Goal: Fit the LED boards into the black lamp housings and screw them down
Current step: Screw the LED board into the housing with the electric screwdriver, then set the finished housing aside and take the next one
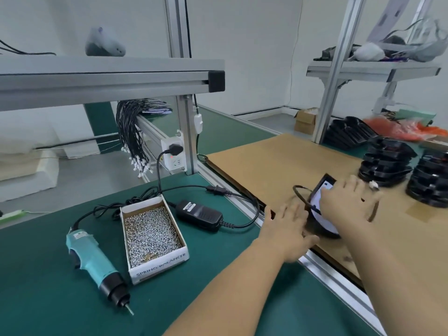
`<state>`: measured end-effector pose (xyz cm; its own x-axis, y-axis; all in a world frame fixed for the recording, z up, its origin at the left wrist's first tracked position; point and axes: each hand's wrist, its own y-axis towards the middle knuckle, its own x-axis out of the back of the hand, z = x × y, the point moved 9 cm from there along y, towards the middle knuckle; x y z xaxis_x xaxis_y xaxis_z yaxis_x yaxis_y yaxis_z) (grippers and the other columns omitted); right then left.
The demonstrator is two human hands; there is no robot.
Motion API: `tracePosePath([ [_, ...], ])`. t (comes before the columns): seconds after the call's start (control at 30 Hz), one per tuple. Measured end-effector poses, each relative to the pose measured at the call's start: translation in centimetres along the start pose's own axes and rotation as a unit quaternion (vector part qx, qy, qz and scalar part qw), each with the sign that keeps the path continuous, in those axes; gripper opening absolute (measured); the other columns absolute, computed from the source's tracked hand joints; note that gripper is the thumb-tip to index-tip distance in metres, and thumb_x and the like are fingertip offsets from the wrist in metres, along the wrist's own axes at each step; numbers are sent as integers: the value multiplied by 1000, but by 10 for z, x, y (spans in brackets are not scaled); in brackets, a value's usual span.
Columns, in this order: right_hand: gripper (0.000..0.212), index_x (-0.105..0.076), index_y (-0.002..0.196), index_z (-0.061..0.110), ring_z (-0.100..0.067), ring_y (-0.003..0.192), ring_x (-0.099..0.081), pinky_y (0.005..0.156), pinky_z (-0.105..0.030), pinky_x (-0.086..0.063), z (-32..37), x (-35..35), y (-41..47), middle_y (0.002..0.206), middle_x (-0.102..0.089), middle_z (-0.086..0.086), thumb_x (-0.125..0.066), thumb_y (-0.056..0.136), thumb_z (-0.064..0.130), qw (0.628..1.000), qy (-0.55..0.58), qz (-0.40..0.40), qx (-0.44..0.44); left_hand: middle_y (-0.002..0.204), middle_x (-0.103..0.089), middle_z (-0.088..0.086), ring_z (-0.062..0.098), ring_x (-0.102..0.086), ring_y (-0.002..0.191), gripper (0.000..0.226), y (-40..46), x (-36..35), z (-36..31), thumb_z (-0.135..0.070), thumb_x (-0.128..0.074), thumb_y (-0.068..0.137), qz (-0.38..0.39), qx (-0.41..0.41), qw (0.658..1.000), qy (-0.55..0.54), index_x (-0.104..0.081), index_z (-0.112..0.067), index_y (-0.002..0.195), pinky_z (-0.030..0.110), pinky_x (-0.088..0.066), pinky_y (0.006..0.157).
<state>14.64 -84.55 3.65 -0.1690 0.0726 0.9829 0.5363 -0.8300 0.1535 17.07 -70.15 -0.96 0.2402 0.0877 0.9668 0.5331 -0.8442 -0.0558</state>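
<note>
Right hand point(349, 202), fingers spread flat, presses on the white LED board point(323, 209) seated in a black lamp housing point(324, 235) on the brown cardboard sheet point(278, 161). Left hand point(288, 229) lies open just left of the housing, fingers straight, touching its rim. Housing's long axis runs away from the person, tilted rightward. Right of the housing stand 2 stacks of empty housings point(385, 163). Well left of it, on the green counter point(48, 299), lie the screw box point(152, 236) and, beyond, the teal electric screwdriver point(94, 260); the left hand looks nearer both.
</note>
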Motion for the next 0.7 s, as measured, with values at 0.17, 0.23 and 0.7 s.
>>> tracePosePath([
  [0.17, 47, -37, 139, 5, -27, 141, -16, 109, -67, 3, 73, -4, -31, 146, -30, -13, -21, 101, 28, 990, -10, 78, 117, 163, 1, -2, 20, 6, 149, 65, -31, 18, 36, -48, -24, 101, -21, 35, 999, 23, -2, -19, 155, 51, 13, 116],
  [0.23, 45, -42, 133, 6, -28, 139, -21, 108, -69, -1, 99, -6, -47, 141, -35, -12, -21, 100, 27, 983, 3, 87, 158, 163, 3, -4, 19, 8, 149, 64, -52, 26, 62, -49, -24, 102, -26, 69, 997, 24, -3, -20, 155, 52, 15, 115],
  [0.7, 56, -14, 151, 14, -19, 148, -1, 108, -67, 9, 268, -5, -206, 162, -5, -2, -15, 103, 42, 906, 77, 89, 407, 160, 16, -11, 12, 16, 147, 62, -250, 65, 224, -51, -14, 101, -80, 320, 943, 36, 9, -27, 153, 51, 19, 112],
])
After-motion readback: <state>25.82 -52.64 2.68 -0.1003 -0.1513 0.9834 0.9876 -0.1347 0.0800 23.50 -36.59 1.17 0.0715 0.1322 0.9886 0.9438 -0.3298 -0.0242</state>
